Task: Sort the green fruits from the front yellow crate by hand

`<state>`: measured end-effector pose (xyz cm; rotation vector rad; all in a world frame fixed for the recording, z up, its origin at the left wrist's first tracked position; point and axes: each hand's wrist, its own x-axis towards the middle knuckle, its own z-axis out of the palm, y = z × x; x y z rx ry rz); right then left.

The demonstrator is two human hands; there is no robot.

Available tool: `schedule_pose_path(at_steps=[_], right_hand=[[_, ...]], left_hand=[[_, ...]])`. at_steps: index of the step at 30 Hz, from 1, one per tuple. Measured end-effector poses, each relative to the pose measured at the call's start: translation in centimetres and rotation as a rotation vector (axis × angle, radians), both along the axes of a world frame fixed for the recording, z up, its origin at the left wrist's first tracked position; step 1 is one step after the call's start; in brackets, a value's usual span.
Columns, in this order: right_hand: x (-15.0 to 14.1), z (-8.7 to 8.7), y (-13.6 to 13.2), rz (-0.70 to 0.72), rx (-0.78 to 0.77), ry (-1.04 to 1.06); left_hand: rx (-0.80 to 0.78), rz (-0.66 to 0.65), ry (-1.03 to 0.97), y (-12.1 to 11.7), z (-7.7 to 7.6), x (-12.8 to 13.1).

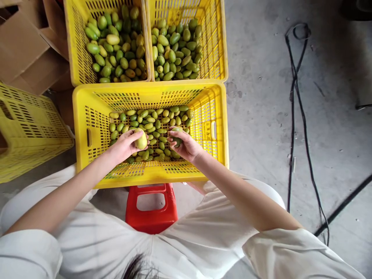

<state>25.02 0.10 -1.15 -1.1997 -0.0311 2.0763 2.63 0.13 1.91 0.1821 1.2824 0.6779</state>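
Over the near yellow crate (148, 178), my left hand (128, 145) is closed on a yellow-green oval fruit (141, 141), thumb on top. A dark green oval fruit (176, 141) sits in the curled fingers of my right hand (187, 145), partly covered by them. Both hands are a short way apart, above the loose oval fruits (149, 126) that cover the crate's floor. These range from deep green to yellow. The exact kind of fruit I cannot tell.
Two yellow crates, left (71, 46) and right (225, 46), hold more fruits against the far side. Another yellow crate (31, 128) and cardboard (24, 46) lie to the left. A red stool (145, 223) stands between my legs. Black cables (293, 93) lie on the concrete floor at right.
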Motion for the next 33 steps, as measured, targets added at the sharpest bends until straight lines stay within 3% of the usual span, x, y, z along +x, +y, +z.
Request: schedule_pose_path(at_steps=[8, 13, 19, 26, 33], right_hand=[[0.0, 0.2, -0.3, 0.132, 0.043, 0.000], [0.0, 0.3, 0.2, 0.063, -0.008, 0.047], [0.0, 0.7, 0.5, 0.010, 0.009, 0.046], [0.1, 0.9, 0.3, 0.002, 0.087, -0.003], [0.3, 0.8, 0.3, -0.021, 0.039, 0.047]], left_hand=[[0.051, -0.134, -0.032, -0.2, -0.4, -0.4], [-0.068, -0.008, -0.085, 0.5, -0.3, -0.4], [-0.088, 0.112, -0.088, 0.5, -0.2, -0.3], [0.048, -0.027, -0.054, -0.1, -0.2, -0.4], [0.077, -0.043, -0.081, -0.2, -0.3, -0.6]])
